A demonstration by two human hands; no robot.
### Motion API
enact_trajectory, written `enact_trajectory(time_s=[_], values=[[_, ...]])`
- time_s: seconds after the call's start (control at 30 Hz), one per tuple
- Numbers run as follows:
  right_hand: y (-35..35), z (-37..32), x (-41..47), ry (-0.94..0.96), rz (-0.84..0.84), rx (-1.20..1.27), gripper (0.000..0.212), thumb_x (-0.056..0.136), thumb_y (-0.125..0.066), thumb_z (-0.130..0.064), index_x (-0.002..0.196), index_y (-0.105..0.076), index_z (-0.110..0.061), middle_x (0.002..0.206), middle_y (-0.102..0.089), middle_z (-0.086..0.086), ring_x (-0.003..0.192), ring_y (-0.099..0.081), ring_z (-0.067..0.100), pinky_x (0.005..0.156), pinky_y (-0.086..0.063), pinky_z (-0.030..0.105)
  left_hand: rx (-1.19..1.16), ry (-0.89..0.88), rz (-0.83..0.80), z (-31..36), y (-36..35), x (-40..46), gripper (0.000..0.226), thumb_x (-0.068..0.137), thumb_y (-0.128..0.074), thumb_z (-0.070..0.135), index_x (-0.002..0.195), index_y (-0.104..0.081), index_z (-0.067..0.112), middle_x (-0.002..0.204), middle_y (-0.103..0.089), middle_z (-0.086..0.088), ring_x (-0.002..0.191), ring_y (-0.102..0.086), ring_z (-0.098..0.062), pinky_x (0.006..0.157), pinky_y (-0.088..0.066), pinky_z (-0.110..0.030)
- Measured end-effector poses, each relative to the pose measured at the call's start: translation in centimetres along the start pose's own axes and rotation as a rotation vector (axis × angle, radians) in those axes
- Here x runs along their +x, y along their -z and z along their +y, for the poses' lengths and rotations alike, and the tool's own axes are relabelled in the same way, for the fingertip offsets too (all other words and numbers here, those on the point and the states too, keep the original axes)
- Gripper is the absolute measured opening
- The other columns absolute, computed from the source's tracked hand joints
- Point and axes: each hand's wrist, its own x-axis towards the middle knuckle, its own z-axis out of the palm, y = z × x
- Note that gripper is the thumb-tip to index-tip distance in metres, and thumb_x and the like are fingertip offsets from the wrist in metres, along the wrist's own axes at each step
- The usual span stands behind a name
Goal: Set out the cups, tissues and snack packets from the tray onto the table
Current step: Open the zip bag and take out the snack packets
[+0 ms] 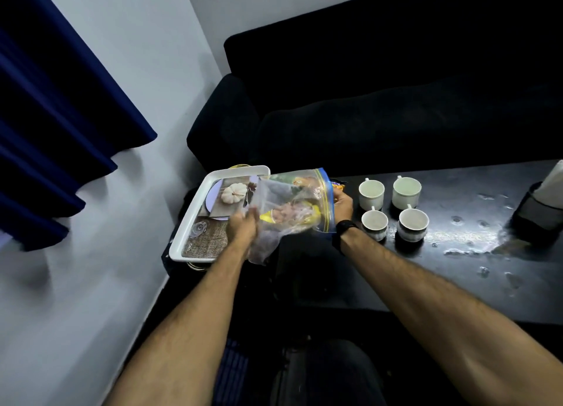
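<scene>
Holding a clear zip-top bag [292, 206] of snack packets, left hand [242, 227] pinches its limp lower film, right hand [342, 203] clamps the stiffer zip edge; light, floppy, likely slippery.

Clear crinkly plastic zip bag [292, 204]; glossy white plastic tray [195, 204]; glazed ceramic cups [371, 194]; glossy, reflective black table [457, 253]; matt dark fabric sofa [380, 100].

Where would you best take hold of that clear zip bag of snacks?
Probably by its stiff blue zip edge, coming from the table side, where the right hand already pinches it. The clear zip bag is limp and crumpled lower down, where the left hand steadies it, so the seal gives the firmest hold.
</scene>
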Motion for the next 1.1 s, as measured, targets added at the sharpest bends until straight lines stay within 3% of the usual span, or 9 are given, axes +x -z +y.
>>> enact_trajectory(time_s=[0.07,0.13,0.23,0.33,0.57,0.73,0.83,0.93,1.1], values=[[0.2,0.4,0.1,0.054,0.094,-0.038,0.007,0.083,-0.068,0.001,0.085,-0.072,-0.005,0.077,-0.072,0.006,0.078,-0.059,0.018,0.073,-0.052,0.030,0.096,-0.094,0.198,0.3,1.2,0.7,0.035,0.100,-0.051,0.029,0.117,-0.065,0.002,0.079,-0.067,-0.006,0.054,-0.050,-0.012,0.037,-0.038,-0.022],[0.7,1.4,-0.1,0.048,0.230,-0.084,0.016,0.074,-0.079,-0.007,0.088,-0.075,-0.002,0.093,-0.072,0.019,0.084,-0.064,0.022,0.084,-0.053,0.037,0.250,-0.172,0.359,1.1,2.7,1.0,0.037,0.101,-0.047,0.032,0.110,-0.067,0.002,0.094,-0.071,-0.019,0.066,-0.054,-0.021,0.053,-0.038,-0.028],[1.7,2.8,-0.2,-0.002,0.380,-0.248,0.019,0.071,-0.081,-0.017,0.089,-0.077,-0.011,0.105,-0.068,0.018,0.102,-0.061,0.026,0.099,-0.044,0.030,0.264,-0.234,0.491,1.6,4.5,1.9,0.040,0.101,-0.042,0.037,0.101,-0.065,0.005,0.104,-0.069,-0.026,0.092,-0.063,-0.040,0.069,-0.043,-0.040],[2.4,3.9,-0.2,-0.013,0.394,-0.273,0.016,0.072,-0.079,-0.013,0.088,-0.077,-0.011,0.113,-0.060,0.019,0.105,-0.058,0.026,0.103,-0.038,0.024,0.198,-0.235,0.521,1.3,5.8,3.0,0.043,0.100,-0.041,0.041,0.095,-0.064,0.005,0.101,-0.069,-0.024,0.096,-0.062,-0.043,0.076,-0.046,-0.041],[0.5,4.1,0.2,0.071,0.189,-0.581,0.013,0.081,-0.070,-0.012,0.093,-0.069,-0.014,0.122,-0.042,0.013,0.103,-0.058,0.032,0.096,-0.043,0.029,0.095,-0.109,0.620,-0.8,5.8,2.6,0.045,0.098,-0.037,0.046,0.101,-0.063,0.010,0.107,-0.071,-0.018,0.099,-0.063,-0.040,0.081,-0.048,-0.041],[-0.4,5.3,-1.3,0.151,0.084,-1.040,0.057,0.078,-0.058,0.005,0.127,-0.046,-0.022,0.153,-0.015,0.023,0.141,-0.021,0.044,0.100,-0.045,0.050,0.074,-0.066,0.583,-2.3,4.1,2.3,0.047,0.101,-0.037,0.042,0.103,-0.062,0.003,0.110,-0.069,-0.023,0.103,-0.061,-0.045,0.087,-0.045,-0.042],[-0.6,6.1,-2.3,0.308,0.101,-1.195,0.062,0.079,-0.063,-0.011,0.135,-0.039,-0.023,0.160,-0.002,0.021,0.148,-0.006,0.042,0.110,-0.033,0.052,0.076,-0.088,0.569,-2.5,2.7,2.0,0.044,0.101,-0.038,0.039,0.105,-0.063,0.003,0.114,-0.068,-0.024,0.105,-0.061,-0.044,0.088,-0.045,-0.040],[-0.2,7.7,-2.6,0.415,-0.189,-1.351,0.069,0.088,-0.054,-0.031,0.149,-0.022,-0.024,0.163,0.003,0.012,0.150,0.002,0.035,0.115,-0.021,0.056,0.084,-0.096,0.576,-2.8,2.1,1.9,0.041,0.101,-0.039,0.038,0.102,-0.062,0.005,0.114,-0.068,-0.022,0.105,-0.061,-0.044,0.086,-0.045,-0.039],[1.6,9.8,-1.5,0.206,-0.363,-1.397,0.071,0.096,-0.026,-0.057,0.153,0.007,-0.033,0.163,0.013,0.004,0.151,0.011,0.029,0.117,-0.003,0.058,0.014,-0.147,0.501,-2.8,1.9,2.1,0.020,0.098,-0.050,0.030,0.092,-0.057,0.011,0.104,-0.071,-0.017,0.087,-0.064,-0.031,0.067,-0.035,-0.023]])
